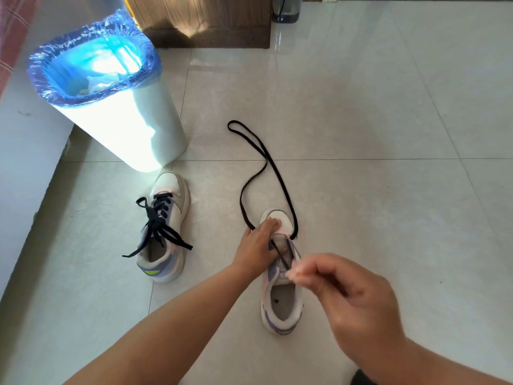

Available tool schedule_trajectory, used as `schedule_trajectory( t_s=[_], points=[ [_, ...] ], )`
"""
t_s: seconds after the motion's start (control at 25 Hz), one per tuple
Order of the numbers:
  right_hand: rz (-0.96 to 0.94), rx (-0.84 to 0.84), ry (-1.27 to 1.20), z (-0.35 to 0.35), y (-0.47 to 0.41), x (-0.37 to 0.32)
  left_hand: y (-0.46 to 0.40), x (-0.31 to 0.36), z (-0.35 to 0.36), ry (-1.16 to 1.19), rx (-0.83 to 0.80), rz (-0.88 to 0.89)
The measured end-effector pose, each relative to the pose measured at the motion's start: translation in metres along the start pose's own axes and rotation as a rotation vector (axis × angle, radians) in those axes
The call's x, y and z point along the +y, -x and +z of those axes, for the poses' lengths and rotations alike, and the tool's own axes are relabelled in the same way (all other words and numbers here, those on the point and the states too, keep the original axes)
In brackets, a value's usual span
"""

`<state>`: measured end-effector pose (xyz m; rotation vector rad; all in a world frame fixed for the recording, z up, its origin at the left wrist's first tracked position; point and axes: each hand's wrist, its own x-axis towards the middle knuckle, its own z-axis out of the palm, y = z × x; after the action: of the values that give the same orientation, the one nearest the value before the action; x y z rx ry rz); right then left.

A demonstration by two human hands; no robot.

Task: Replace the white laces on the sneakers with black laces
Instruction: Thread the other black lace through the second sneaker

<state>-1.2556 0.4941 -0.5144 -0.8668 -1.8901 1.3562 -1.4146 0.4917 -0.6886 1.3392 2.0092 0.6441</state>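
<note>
The black lace [280,179] is threaded through the lowest eyelets of the right-hand sneaker [281,301], which stands on the tiled floor [361,134] in the near middle of the scene, toe pointing away. Most of the lace lies slack in a long loop on the tiles beyond the toe, probably left there so it can feed freely as the ends are drawn through. The left hand [256,247] presses down on the toe and forefoot, fingers curled over the upper, apparently to pin the shoe so it does not slide while the lace is pulled. The right hand [352,295] hovers above the tongue with thumb and fingertips pinched narrow on one lace end, drawn up toward the camera; the tip itself is blurred. To the left, the other sneaker [163,232] already carries a black lace, tied loosely, so roughly half the job looks done. Farther left and back stands a white bin [144,129] with a blue liner, beside a wooden cabinet base [205,20].
</note>
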Motion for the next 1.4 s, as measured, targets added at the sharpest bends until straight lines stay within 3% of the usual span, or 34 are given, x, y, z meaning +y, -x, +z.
schedule_trajectory(
  t_s=[0.08,0.16,0.32,0.4,0.44,0.52,0.64,0.68,0.76,0.84,0.96,1.04,1.12,1.24,1.32,1.4],
  points=[
    [-0.206,-0.016,-0.004,-0.005,0.016,-0.026,0.000,0.002,-0.002,-0.062,-0.008,-0.031],
    [-0.226,-0.062,0.006,-0.007,0.018,-0.028,0.001,0.006,-0.006,-0.169,-0.061,-0.040],
    [0.175,-0.021,-0.184,-0.008,0.000,-0.007,0.018,0.016,-0.026,-0.318,-0.185,0.278],
    [0.289,-0.005,-0.299,-0.014,-0.008,0.000,0.038,0.025,-0.034,-0.126,-0.247,0.444],
    [0.329,-0.022,-0.371,-0.018,-0.014,0.004,0.051,0.031,-0.037,0.026,-0.272,0.430],
    [0.480,-0.037,-0.466,-0.022,-0.025,0.020,0.074,0.047,-0.043,0.232,-0.302,0.226],
    [0.981,0.048,-0.437,-0.024,-0.030,0.057,0.093,0.070,-0.054,0.383,-0.189,0.113],
    [1.158,0.004,-0.474,-0.021,-0.027,0.067,0.098,0.078,-0.058,0.428,-0.142,0.121],
    [1.370,-0.246,-0.614,-0.007,-0.020,0.082,0.108,0.093,-0.061,0.482,-0.074,0.176],
    [1.417,-0.376,-0.805,0.016,-0.020,0.088,0.122,0.101,-0.055,0.427,-0.091,0.281],
    [1.457,-0.246,-0.838,0.031,-0.038,0.092,0.140,0.094,-0.043,0.355,-0.202,0.443],
    [1.404,-0.212,-0.774,0.028,-0.048,0.090,0.138,0.070,-0.041,0.229,-0.100,0.472],
    [1.362,-0.228,-0.709,0.020,-0.049,0.091,0.114,0.044,-0.047,0.151,0.050,0.251],
    [1.366,-0.261,-0.620,0.020,-0.041,0.090,0.035,0.015,-0.068,0.147,0.107,-0.361],
    [1.356,-0.274,-0.547,0.025,-0.037,0.090,-0.024,0.000,-0.077,-0.021,0.075,-0.487],
    [1.342,-0.276,-0.487,0.028,-0.031,0.091,-0.067,-0.010,-0.073,-0.171,0.078,-0.465]
  ],
)
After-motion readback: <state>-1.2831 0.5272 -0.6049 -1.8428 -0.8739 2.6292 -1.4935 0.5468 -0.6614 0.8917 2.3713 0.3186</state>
